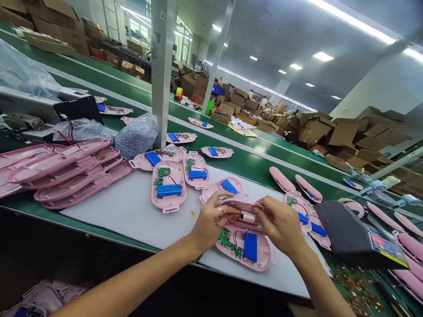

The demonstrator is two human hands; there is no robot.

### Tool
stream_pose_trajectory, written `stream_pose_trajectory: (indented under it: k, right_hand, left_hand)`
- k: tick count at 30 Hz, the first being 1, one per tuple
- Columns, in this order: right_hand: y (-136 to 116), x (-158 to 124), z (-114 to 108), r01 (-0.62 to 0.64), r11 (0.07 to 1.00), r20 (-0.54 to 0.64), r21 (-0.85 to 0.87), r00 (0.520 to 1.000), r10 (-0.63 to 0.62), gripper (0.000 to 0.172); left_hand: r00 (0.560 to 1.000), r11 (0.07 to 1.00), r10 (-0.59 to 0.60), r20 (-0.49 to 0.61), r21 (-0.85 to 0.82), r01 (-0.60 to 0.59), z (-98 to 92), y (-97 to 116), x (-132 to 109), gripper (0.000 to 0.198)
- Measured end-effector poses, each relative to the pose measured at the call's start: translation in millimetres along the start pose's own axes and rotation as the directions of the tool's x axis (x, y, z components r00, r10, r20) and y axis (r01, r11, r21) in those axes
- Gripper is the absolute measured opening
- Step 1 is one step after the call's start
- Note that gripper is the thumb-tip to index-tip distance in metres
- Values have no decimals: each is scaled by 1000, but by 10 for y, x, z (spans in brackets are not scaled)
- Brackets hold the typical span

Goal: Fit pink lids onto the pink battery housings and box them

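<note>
Over the white-covered surface [128, 215], the left hand [211, 215] and the right hand [279, 222] grip opposite ends of a pink cover [243, 205], apparently tilted to leave its red wires [226, 216] reachable, an open case [265, 254] with a blue battery [250, 247] lying just below them.

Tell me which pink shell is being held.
The tilted shell between the left hand and right hand, above the open shell holding a blue battery. Only this one is in hand; other shells lie unheld.
</note>
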State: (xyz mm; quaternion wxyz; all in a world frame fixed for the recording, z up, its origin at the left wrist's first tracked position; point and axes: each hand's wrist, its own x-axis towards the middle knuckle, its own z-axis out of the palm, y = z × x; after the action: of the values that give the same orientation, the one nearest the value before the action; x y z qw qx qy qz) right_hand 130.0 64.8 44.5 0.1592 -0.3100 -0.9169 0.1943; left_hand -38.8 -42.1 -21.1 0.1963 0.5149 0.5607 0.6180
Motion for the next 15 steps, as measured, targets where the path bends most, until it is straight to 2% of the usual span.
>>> stream_pose_trajectory:
  k: [2, 4, 6, 8, 12, 15]
  right_hand:
    - [-10, -5, 6, -29, 1000, -6, 7, 1000, 29, 21]
    - [-14, 2, 1, -79, 997, -7, -2, 997, 79, 20]
    - [-19, 29, -7, -120, 993, 23, -22, 992, 120, 19]
    - [-35, 84, -2, -127, 992, 71, -22, 989, 128, 18]
    - [-114, 251, 86, -87, 995, 152, 44, 985, 79, 10]
    - [-191, 364, 172, -79, 991, 190, 109, 980, 58, 11]
  left_hand:
    - [999, 999, -33, -38, 1, 33, 25, 10, -7, 11]
    - [983, 986, -159, -97, -72, 152, 38, 20, -7, 11]
    - [944, 932, -322, -69, -197, 304, 37, 22, -3, 21]
    - [907, 874, -422, -11, -272, 403, 28, 11, 4, 27]
    - [891, 865, -450, 63, -220, 452, -2, 6, 39, 29]
    - [864, 841, -490, 117, -197, 504, -41, 42, 105, 38]
